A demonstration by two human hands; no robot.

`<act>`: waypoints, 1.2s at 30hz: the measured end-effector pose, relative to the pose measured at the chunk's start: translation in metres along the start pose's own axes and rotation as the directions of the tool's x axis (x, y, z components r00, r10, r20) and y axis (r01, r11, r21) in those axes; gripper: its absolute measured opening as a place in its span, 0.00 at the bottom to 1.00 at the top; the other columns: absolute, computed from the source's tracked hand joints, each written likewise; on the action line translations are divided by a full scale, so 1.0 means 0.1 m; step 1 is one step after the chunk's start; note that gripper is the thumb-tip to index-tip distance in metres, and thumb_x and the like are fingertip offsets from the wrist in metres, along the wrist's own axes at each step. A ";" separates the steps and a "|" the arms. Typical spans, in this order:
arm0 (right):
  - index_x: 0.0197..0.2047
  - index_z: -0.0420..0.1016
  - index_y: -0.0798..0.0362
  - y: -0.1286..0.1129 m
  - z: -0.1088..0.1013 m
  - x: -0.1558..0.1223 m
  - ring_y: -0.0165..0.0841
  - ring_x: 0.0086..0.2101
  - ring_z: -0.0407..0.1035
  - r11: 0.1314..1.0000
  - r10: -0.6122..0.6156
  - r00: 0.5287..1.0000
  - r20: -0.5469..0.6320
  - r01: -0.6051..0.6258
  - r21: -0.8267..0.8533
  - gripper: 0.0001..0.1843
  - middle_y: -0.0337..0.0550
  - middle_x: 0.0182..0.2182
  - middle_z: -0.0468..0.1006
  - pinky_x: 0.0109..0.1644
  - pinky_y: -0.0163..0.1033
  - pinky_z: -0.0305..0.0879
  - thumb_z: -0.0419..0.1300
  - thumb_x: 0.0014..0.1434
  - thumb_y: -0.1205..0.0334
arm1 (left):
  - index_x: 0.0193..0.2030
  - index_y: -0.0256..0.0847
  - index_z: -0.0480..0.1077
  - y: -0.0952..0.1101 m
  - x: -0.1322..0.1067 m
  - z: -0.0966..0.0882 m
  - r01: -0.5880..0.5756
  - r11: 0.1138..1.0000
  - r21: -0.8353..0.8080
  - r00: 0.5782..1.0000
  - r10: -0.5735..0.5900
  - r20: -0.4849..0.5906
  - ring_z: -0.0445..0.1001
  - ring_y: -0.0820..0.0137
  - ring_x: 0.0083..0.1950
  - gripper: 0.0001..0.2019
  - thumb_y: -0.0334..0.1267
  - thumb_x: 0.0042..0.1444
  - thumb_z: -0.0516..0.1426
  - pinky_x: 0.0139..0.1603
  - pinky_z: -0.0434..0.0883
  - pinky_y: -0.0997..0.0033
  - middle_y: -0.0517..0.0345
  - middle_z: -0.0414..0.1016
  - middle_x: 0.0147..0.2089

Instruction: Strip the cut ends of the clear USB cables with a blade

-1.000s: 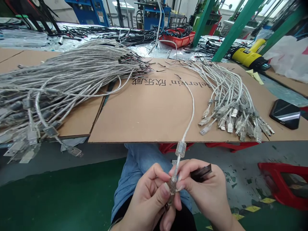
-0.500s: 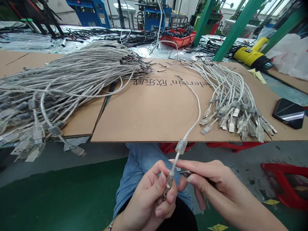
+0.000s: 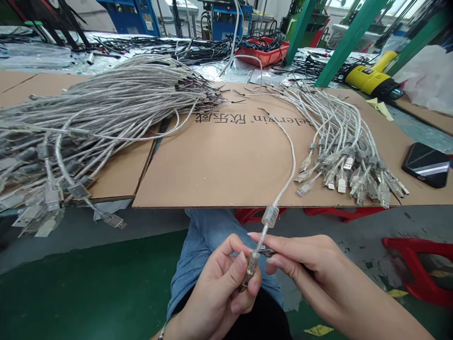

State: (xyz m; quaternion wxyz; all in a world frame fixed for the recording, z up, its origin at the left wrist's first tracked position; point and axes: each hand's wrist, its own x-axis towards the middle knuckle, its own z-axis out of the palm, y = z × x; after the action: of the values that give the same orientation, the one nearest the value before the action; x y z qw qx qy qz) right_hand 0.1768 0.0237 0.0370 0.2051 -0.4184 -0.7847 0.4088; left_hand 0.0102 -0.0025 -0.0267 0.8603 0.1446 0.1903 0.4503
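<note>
My left hand [image 3: 226, 288] pinches the clear plug end of a translucent USB cable [image 3: 288, 151] between thumb and fingers, low in the centre. My right hand [image 3: 307, 264] is closed on a small dark piece [image 3: 266, 251] and touches it to the cable just above the plug. The cable's clear bead [image 3: 270, 215] hangs above my hands, and the wire arcs up onto the cardboard sheet [image 3: 219, 165].
A big heap of silver cables [image 3: 88, 113] covers the left cardboard. A fanned bundle of cables with USB plugs [image 3: 347, 160] lies at right, beside a black phone [image 3: 426, 165]. A yellow tool [image 3: 370, 80] and red tray [image 3: 264, 54] sit behind. Red stools [image 3: 417, 264] stand on the floor.
My right hand turned over and stretched its fingers, bringing the dark piece from beside the plug to the cable. The cable swung slightly right. My left hand kept its grip.
</note>
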 end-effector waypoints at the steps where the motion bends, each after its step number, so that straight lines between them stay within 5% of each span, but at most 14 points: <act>1: 0.42 0.72 0.45 0.00 0.00 0.00 0.28 0.30 0.73 1.000 -0.005 1.000 0.000 0.005 0.003 0.16 0.33 0.33 0.79 0.36 0.28 0.65 0.49 0.63 0.75 | 0.35 0.41 0.66 0.00 0.00 0.00 -0.006 1.000 0.002 1.000 0.006 0.001 0.45 0.86 0.15 0.06 0.39 0.61 0.56 0.17 0.49 0.86 0.65 0.70 0.24; 9: 0.40 0.74 0.47 -0.03 -0.09 0.01 0.31 0.31 0.69 0.982 0.171 0.976 0.138 -0.158 -0.100 0.13 0.35 0.27 0.77 0.37 0.34 0.62 0.49 0.65 0.68 | 0.35 0.42 0.66 -0.04 0.03 -0.03 -0.040 0.999 0.036 0.999 0.040 0.013 0.46 0.86 0.16 0.05 0.39 0.61 0.56 0.19 0.50 0.87 0.65 0.70 0.24; 13: 0.32 0.75 0.51 0.01 -0.16 0.03 0.27 0.24 0.66 0.975 0.170 0.938 0.302 -0.204 0.084 0.20 0.34 0.23 0.77 0.32 0.31 0.61 0.46 0.69 0.61 | 0.35 0.42 0.67 -0.03 0.01 -0.03 -0.095 0.981 0.170 0.995 0.097 -0.004 0.48 0.84 0.17 0.06 0.40 0.61 0.56 0.20 0.51 0.86 0.65 0.69 0.23; 16: 0.32 0.75 0.51 0.01 -0.15 0.03 0.27 0.25 0.67 0.986 0.150 0.965 0.213 -0.163 0.044 0.18 0.34 0.25 0.77 0.33 0.31 0.61 0.47 0.68 0.62 | 0.35 0.43 0.67 -0.02 0.01 -0.03 -0.106 0.976 0.189 0.994 0.106 0.011 0.48 0.84 0.17 0.06 0.40 0.62 0.55 0.20 0.50 0.85 0.65 0.69 0.23; 20: 0.47 0.74 0.44 -0.03 -0.09 0.00 0.30 0.32 0.72 0.994 0.068 0.997 0.040 -0.064 -0.089 0.16 0.33 0.30 0.79 0.37 0.31 0.64 0.51 0.64 0.71 | 0.35 0.44 0.67 0.00 0.02 -0.02 -0.110 0.985 0.137 0.994 0.107 0.024 0.47 0.85 0.17 0.05 0.40 0.62 0.55 0.19 0.49 0.86 0.65 0.70 0.24; 24: 0.54 0.70 0.43 -0.03 -0.04 -0.01 0.30 0.26 0.73 0.990 -0.065 0.998 -0.021 0.062 -0.126 0.22 0.33 0.28 0.80 0.30 0.30 0.65 0.49 0.62 0.74 | 0.36 0.44 0.68 0.01 0.03 -0.01 -0.100 0.989 0.113 0.995 0.099 0.015 0.46 0.85 0.16 0.04 0.39 0.62 0.55 0.19 0.50 0.86 0.65 0.71 0.24; 29: 0.53 0.70 0.47 -0.02 -0.04 -0.01 0.32 0.27 0.73 0.981 -0.091 0.995 -0.038 0.083 -0.174 0.21 0.37 0.29 0.81 0.31 0.31 0.66 0.48 0.62 0.75 | 0.35 0.44 0.68 0.01 0.01 0.00 -0.099 0.985 0.143 0.995 0.102 -0.011 0.47 0.85 0.17 0.05 0.39 0.62 0.55 0.19 0.49 0.85 0.65 0.71 0.24; 36: 0.38 0.74 0.48 -0.05 -0.17 -0.01 0.29 0.28 0.68 0.985 0.165 0.956 0.241 -0.148 -0.085 0.14 0.33 0.24 0.76 0.35 0.32 0.61 0.48 0.67 0.67 | 0.33 0.41 0.69 0.03 -0.03 0.02 -0.167 0.908 0.384 0.972 0.216 -0.088 0.55 0.82 0.19 0.06 0.40 0.58 0.59 0.20 0.53 0.82 0.62 0.73 0.23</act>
State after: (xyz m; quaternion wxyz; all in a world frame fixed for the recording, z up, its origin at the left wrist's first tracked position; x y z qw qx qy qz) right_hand 0.1859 0.0294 0.0508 0.0589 -0.4317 -0.7816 0.4465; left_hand 0.0072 -0.0036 -0.0228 0.7544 0.2946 0.3127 0.4963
